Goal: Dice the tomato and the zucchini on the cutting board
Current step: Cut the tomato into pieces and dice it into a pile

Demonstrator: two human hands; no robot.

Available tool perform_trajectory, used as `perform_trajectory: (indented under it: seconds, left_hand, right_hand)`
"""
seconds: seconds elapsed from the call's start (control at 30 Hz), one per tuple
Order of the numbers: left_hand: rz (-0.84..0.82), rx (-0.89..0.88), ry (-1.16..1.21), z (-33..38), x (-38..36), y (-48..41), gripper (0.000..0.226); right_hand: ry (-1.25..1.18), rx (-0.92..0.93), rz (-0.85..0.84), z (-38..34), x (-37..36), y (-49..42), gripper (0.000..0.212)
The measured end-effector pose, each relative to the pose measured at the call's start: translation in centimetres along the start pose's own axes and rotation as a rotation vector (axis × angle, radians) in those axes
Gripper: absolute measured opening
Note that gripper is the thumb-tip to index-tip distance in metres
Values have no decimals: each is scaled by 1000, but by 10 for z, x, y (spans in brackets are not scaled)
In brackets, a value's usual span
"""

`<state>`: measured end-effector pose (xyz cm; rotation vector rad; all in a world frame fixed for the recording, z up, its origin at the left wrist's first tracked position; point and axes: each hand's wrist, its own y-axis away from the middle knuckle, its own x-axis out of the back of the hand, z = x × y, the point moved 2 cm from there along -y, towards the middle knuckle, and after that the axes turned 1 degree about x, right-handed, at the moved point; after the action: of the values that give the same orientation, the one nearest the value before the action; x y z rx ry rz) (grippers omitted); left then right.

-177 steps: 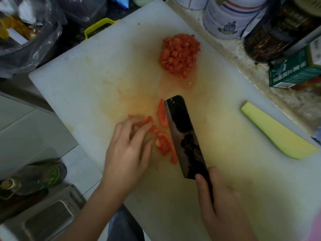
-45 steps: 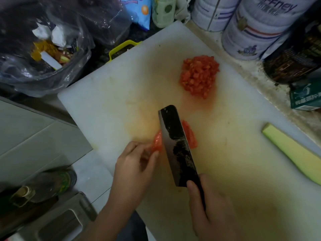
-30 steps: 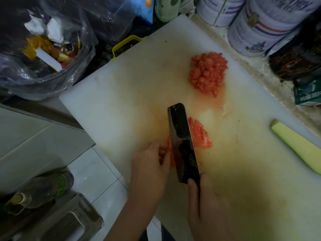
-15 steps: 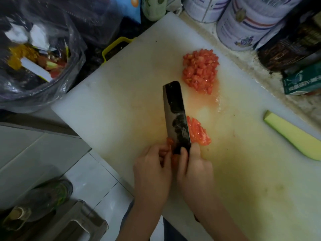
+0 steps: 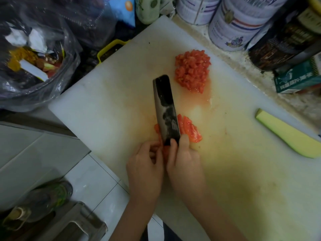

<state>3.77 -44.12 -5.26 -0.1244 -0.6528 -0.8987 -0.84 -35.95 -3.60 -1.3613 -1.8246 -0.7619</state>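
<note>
Red diced tomato (image 5: 192, 71); pale yellow-green zucchini (image 5: 288, 135); white, orange-stained cutting board (image 5: 104, 105); dark mottled knife blade (image 5: 165, 108).

Cutting board (image 5: 107, 108): on the surface, one corner pointing away from the person.
Diced tomato pile (image 5: 192, 71): on the board, near its far-right edge.
Knife (image 5: 165, 108): mid-board, tip just left of the pile.
Tomato slices (image 5: 190, 130): touching the knife's right side.
Tomato piece (image 5: 157, 128): against the knife's left side.
Hands: left hand (image 5: 145, 171) on the tomato piece and right hand (image 5: 185, 164) on the knife's near end, by the near-left edge.
Zucchini piece (image 5: 286, 138): at the board's right end.
Tins (image 5: 238, 26): on the surface behind the far-right edge.
Bag (image 5: 34, 66): beyond the far-left edge.
</note>
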Motion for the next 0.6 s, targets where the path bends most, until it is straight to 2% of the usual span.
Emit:
perform_trajectory:
  seconds: [0.1,0.2,0.3,0.53,0.6]
  left_hand:
    - [5,-12,-4,0,0,0,10]
    - [53,-14,-18,0,-1,-2,7]
    - [94,7,-36,2,-4,-9,7]
    - [37,24,-50,16,-1,-10,16]
    - [-60,35,-174,21,1,-6,40]
  right_hand:
    - [11,42,-35,-3,8,-9,13]
    - [-58,37,-111,11,25,5,27]
    - [-220,10,-157,18,48,15,31]
    - [-289,-30,-160,36,84,12,26]
    - [-271,-31,-169,46,90,13,27]
